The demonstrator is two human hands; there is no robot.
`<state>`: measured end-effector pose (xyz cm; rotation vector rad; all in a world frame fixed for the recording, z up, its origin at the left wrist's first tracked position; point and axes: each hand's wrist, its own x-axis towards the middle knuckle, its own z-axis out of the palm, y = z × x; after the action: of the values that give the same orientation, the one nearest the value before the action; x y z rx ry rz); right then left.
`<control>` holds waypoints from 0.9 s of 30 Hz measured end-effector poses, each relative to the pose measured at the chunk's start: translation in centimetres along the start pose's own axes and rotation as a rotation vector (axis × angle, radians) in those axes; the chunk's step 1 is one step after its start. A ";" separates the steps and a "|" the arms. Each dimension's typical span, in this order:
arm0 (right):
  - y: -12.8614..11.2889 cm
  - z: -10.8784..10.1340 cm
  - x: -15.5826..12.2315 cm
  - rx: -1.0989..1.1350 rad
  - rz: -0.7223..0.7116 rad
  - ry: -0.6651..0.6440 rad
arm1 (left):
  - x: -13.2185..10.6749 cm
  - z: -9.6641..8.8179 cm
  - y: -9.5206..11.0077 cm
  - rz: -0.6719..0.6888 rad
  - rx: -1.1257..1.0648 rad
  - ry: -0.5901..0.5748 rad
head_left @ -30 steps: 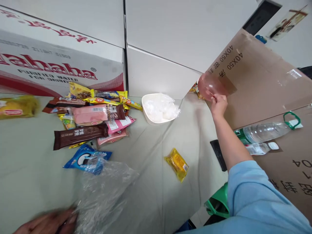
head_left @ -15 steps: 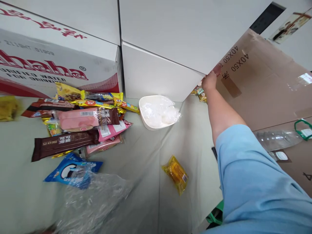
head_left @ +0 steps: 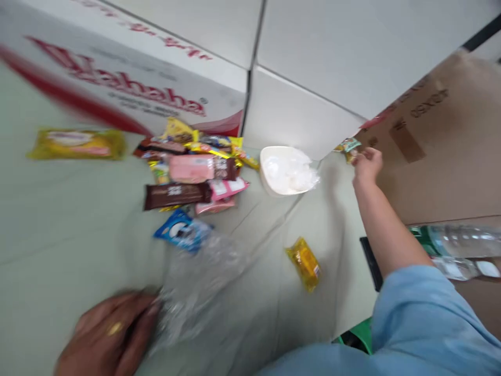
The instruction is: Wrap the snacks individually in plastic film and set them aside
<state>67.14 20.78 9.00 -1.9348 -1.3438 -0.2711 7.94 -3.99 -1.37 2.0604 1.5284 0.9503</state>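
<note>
My left hand (head_left: pixel 111 331), with a gold ring, is at the lower left. Its fingers are pinched on the edge of a crumpled clear plastic bag (head_left: pixel 195 282). A blue snack packet (head_left: pixel 180 230) lies at the bag's far end. My right hand (head_left: pixel 367 163) reaches out to the far right, its fingers bent beside small snack packets (head_left: pixel 347 148) at the cabinet corner. Blur hides whether it grips one. Between the hands lies a yellow-wrapped snack (head_left: pixel 304 263). Beyond the bag is a pile of wrapped snacks with a dark brown packet (head_left: pixel 178 195) and a pink one (head_left: pixel 191 168).
A white tub (head_left: pixel 270 183) with clear plastic in it stands against the white cabinet (head_left: pixel 289 112). A Wahaha carton (head_left: pixel 129 89) is at the back left, a yellow-wrapped cake (head_left: pixel 78 144) before it. Brown cardboard (head_left: pixel 446 136) and plastic bottles (head_left: pixel 469 240) are on the right.
My left hand has come into view at the plastic bag. My right hand has drawn back from the cabinet edge, down beside the small packets. The view has swung left.
</note>
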 end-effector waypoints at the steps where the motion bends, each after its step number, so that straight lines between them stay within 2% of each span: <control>1: -0.8 -0.5 -2.6 0.152 0.183 0.037 | -0.5 -0.3 0.4 -0.046 -0.011 0.021; 2: -1.9 -1.1 -5.3 0.299 0.320 0.051 | -0.8 -0.6 0.8 -0.083 -0.049 0.009; 3: -3.2 -1.9 -8.2 0.422 0.361 0.044 | -1.0 -0.8 1.3 -0.118 -0.084 0.001; 5: -6.6 -3.9 -14.1 0.591 0.317 -0.065 | -1.2 -1.1 2.3 -0.239 -0.134 -0.025; 7: -10.6 -5.9 -20.0 0.687 0.298 -0.271 | -1.4 -1.1 3.2 -0.326 -0.192 -0.062; 8: -12.8 -6.6 -22.7 0.728 0.311 -0.430 | -1.6 -1.1 3.7 -0.347 -0.220 -0.077; 10: -16.8 -7.1 -27.4 0.785 0.328 -0.654 | -2.2 -1.1 4.5 -0.340 -0.272 -0.094; 13: -21.2 -5.7 -32.1 0.868 0.384 -0.790 | -3.3 -1.4 4.9 -0.318 -0.331 -0.117; 15: -22.7 -4.3 -33.7 0.881 0.424 -0.880 | -4.1 -1.8 4.5 -0.365 -0.334 -0.133; 17: -23.4 -3.4 -34.5 0.870 0.441 -0.947 | -4.8 -2.3 3.8 -0.421 -0.266 -0.089; 19: -23.6 -3.2 -35.0 0.846 0.439 -0.919 | -5.4 -2.8 3.3 -0.391 -0.127 0.058; 21: -23.6 -3.8 -35.5 0.785 0.389 -0.809 | -5.8 -3.2 3.4 -0.270 0.023 0.246; 23: -23.4 -4.8 -36.0 0.694 0.306 -0.669 | -6.1 -3.4 4.1 -0.113 0.093 0.336; 25: -23.0 -5.8 -36.9 0.620 0.265 -0.551 | -6.0 -3.2 5.2 0.002 0.064 0.274; 27: -22.4 -6.5 -37.9 0.569 0.301 -0.486 | -5.6 -2.4 6.4 0.022 0.038 0.123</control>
<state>32.96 -7.00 2.67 -1.7170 -1.2151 0.6977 9.50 -11.51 2.97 2.0835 1.5995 1.0819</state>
